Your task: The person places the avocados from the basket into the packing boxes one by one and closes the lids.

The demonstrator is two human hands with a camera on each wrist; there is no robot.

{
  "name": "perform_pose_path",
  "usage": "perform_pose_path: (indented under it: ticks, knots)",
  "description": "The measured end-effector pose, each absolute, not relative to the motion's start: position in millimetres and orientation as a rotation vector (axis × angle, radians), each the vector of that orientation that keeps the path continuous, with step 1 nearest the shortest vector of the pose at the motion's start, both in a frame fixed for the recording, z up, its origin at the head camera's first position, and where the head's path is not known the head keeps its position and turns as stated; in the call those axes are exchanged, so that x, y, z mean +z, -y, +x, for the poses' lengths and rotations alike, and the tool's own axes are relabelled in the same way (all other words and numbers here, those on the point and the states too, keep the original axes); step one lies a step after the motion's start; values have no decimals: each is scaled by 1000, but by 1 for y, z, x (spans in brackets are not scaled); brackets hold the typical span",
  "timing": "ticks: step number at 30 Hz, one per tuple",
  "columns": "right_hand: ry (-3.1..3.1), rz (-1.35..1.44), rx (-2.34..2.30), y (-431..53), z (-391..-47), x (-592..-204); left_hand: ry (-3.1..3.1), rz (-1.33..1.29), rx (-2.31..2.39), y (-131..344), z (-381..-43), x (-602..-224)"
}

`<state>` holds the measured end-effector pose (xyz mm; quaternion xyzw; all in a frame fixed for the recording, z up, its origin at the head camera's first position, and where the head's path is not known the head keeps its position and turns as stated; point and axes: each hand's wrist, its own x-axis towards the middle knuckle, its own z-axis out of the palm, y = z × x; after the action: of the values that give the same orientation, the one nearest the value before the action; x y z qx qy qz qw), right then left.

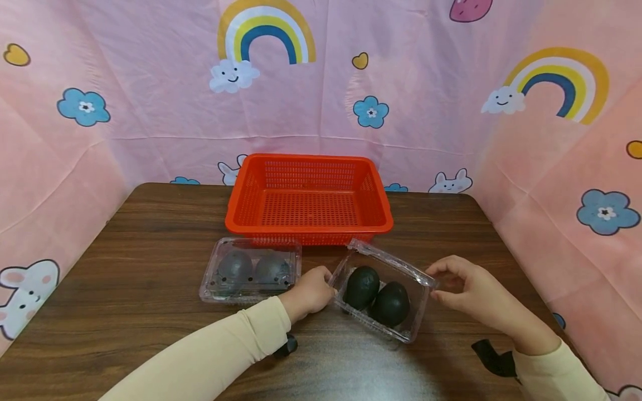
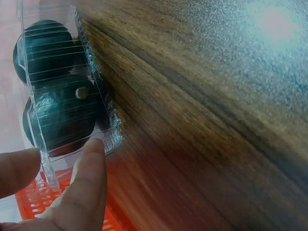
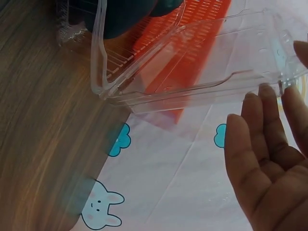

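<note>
A clear plastic clamshell box [image 1: 415, 328] sits on the table with its hinged lid [image 3: 211, 53] raised. Inside lie two dark green avocados [image 1: 362, 287], side by side. My left hand [image 1: 312, 289] holds the box at its left end, thumb by the rim and index finger [image 2: 89, 168] against the end wall. At the right, my right hand [image 1: 471, 289] pinches the lid's edge between thumb and fingertips. A second clamshell box [image 1: 213, 278], its lid down, stands left of my left hand with two dark avocados visible through the plastic.
An orange-red plastic basket [image 1: 308, 228] with a perforated floor stands behind both boxes. The brown wooden table [image 1: 125, 267] meets a pink printed cloth [image 1: 321, 111] at the back and sides. A black strap piece [image 1: 494, 359] shows by the right sleeve.
</note>
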<state>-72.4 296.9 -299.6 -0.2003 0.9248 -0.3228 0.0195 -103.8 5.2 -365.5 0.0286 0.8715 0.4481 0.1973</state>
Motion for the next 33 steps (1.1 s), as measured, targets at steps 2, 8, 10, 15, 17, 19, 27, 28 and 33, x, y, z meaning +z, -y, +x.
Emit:
perform_pose_path:
  ticks: [2,8,10,15,17,19,27,28,33]
  knots:
    - [-2877,-633,-1009,-297,-72,-301,-2440,79,1265,-5,-103,-366]
    - [-2937,-721,-1020,-295,-73,-311,-2418,35,1302,-5,-102,-369]
    - [-2962,-743,-1009,-295,-74,-315,-2387,12,1323,-5,-101,-370]
    - [-2982,-802,-1003,-294,-74,-322,-2336,-2,1367,-7,-99,-373]
    - [-2989,-831,-1000,-295,-75,-323,-2329,4,1376,-7,-99,-373]
    - [-3008,-853,-984,-295,-74,-325,-2319,3,1382,-7,-98,-373]
    - [-3053,-865,-961,-295,-74,-333,-2258,-5,1444,-7,-97,-373]
    - [-3058,-871,-961,-295,-74,-335,-2251,-8,1453,-7,-96,-373]
    - [-3081,-867,-938,-293,-74,-339,-2231,-1,1471,-8,-96,-374]
